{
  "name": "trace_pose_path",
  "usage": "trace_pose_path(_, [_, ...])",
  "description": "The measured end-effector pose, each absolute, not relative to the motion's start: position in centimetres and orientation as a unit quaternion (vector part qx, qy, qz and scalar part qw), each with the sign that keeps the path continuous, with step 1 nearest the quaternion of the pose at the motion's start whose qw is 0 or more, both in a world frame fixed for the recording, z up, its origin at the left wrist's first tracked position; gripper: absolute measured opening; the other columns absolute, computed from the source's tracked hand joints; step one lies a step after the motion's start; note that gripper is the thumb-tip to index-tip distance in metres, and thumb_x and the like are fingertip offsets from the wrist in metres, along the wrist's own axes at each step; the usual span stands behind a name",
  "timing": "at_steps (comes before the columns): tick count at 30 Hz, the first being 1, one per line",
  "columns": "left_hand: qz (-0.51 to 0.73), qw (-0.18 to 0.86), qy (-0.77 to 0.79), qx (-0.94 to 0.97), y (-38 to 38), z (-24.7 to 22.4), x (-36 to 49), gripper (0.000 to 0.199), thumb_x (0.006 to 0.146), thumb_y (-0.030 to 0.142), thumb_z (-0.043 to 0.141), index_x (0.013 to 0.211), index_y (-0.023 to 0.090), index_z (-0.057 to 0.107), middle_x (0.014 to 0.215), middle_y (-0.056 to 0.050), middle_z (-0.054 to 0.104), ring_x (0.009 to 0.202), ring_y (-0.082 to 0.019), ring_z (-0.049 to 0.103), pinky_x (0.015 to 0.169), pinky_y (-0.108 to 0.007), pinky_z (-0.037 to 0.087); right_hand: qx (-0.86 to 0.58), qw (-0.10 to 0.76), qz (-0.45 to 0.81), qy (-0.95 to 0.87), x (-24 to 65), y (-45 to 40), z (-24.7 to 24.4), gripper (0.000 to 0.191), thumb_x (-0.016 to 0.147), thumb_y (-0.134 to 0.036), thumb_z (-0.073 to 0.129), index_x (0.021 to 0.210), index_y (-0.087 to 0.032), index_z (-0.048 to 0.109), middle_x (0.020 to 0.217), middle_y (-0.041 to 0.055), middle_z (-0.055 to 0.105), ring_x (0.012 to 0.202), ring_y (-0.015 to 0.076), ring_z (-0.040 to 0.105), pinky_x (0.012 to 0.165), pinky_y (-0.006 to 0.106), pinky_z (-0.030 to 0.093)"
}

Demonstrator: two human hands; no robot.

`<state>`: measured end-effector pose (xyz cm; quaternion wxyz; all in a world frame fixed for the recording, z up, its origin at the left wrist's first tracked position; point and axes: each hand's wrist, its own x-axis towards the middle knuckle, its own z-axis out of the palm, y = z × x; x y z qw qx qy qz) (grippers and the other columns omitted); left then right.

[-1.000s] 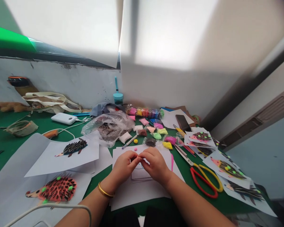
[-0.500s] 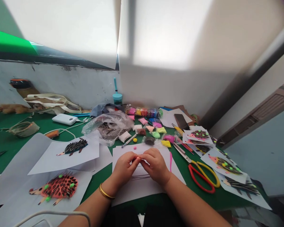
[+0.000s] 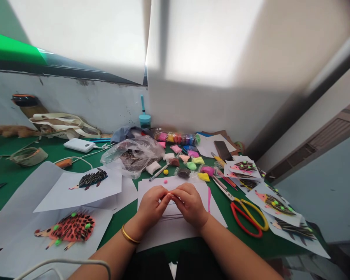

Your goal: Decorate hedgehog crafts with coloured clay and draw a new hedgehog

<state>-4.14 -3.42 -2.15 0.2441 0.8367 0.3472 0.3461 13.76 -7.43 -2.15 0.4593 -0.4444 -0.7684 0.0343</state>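
My left hand (image 3: 154, 202) and my right hand (image 3: 189, 203) meet fingertip to fingertip above a stack of white paper (image 3: 151, 243). Both are closed in a pinch on a tiny piece of modelling clay, almost entirely hidden by the fingers. Drawn lines show on the top sheet beneath them. Just beyond the fingers lies a small pink clay ball (image 3: 165, 181), with a yellow ball (image 3: 165, 172) farther back near a pen (image 3: 158, 172). A flat pink clay strip (image 3: 209, 200) rests by the paper's right side.
Scissors (image 3: 247, 216) with red and yellow handles lie to the right, beside several hedgehog pictures (image 3: 277, 204). Small clay packets (image 3: 191, 166) and a plastic bag of seeds (image 3: 134, 155) are behind. A seed-covered hedgehog picture (image 3: 72, 229) and a white cable (image 3: 61, 262) occupy the left.
Both hands stay pinched together in almost the same place, with slight finger movement. The orange-pink spot between the fingertips shows less now. The whole view has shifted slightly.
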Motion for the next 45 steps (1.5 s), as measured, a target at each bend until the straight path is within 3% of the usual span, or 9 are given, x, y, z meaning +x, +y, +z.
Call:
trace_pose_path(10, [0.373, 0.227, 0.334, 0.836, -3.24, -2.46, -3.98, 0.024, 0.097, 0.034, 0.048, 0.082, 0.019, 0.059, 0.077, -0.002, 0.060, 0.074, -0.016, 0.053, 0.069, -0.029, 0.041, -0.422, 0.473, 0.012, -0.773, 13.83, -6.98, -2.63, 0.023, 0.091, -0.020, 0.060, 0.113, -0.025, 0.066, 0.092, 0.0047, 0.070, 0.086, 0.0196, 0.060, 0.077, 0.036, 0.045])
trace_pose_path(25, [0.397, 0.209, 0.330, 0.831, -3.31, -2.48, -4.00, 0.019, 0.093, 0.032, 0.057, 0.080, 0.019, 0.060, 0.076, -0.002, 0.061, 0.074, -0.016, 0.054, 0.070, -0.029, 0.042, -0.440, 0.479, 0.013, -0.759, 13.65, -7.20, -2.43, 0.008, 0.090, -0.020, 0.061, 0.094, -0.023, 0.067, 0.082, 0.0038, 0.068, 0.080, 0.0199, 0.059, 0.074, 0.036, 0.044])
trace_pose_path(32, [0.414, 0.213, 0.318, 0.826, -3.13, -2.60, -3.97, 0.019, 0.095, 0.030, 0.054, 0.082, 0.019, 0.060, 0.079, -0.003, 0.063, 0.076, -0.016, 0.055, 0.073, -0.029, 0.043, -0.430, 0.465, 0.044, -0.773, 14.19, -7.29, -2.71, 0.022, 0.090, -0.028, 0.064, 0.111, -0.023, 0.066, 0.098, 0.0068, 0.069, 0.091, 0.0221, 0.061, 0.081, 0.039, 0.045])
trace_pose_path(38, [0.397, 0.201, 0.303, 0.843, -3.21, -2.78, -3.84, 0.021, 0.097, 0.030, 0.050, 0.082, 0.018, 0.060, 0.078, -0.003, 0.062, 0.076, -0.017, 0.055, 0.072, -0.030, 0.043, -0.441, 0.460, 0.062, -0.768, 14.17, -7.47, -2.56, 0.012, 0.094, -0.025, 0.058, 0.099, -0.023, 0.069, 0.085, 0.0052, 0.069, 0.082, 0.0200, 0.060, 0.076, 0.037, 0.045])
trace_pose_path(45, [0.393, 0.191, 0.302, 0.848, -3.45, -2.74, -3.77, 0.023, 0.098, 0.031, 0.049, 0.081, 0.018, 0.059, 0.076, -0.002, 0.060, 0.074, -0.017, 0.053, 0.070, -0.030, 0.041, -0.444, 0.466, 0.062, -0.763, 14.03, -7.49, -2.71, 0.009, 0.094, -0.024, 0.056, 0.095, -0.022, 0.065, 0.086, 0.0058, 0.066, 0.083, 0.0209, 0.058, 0.076, 0.038, 0.045])
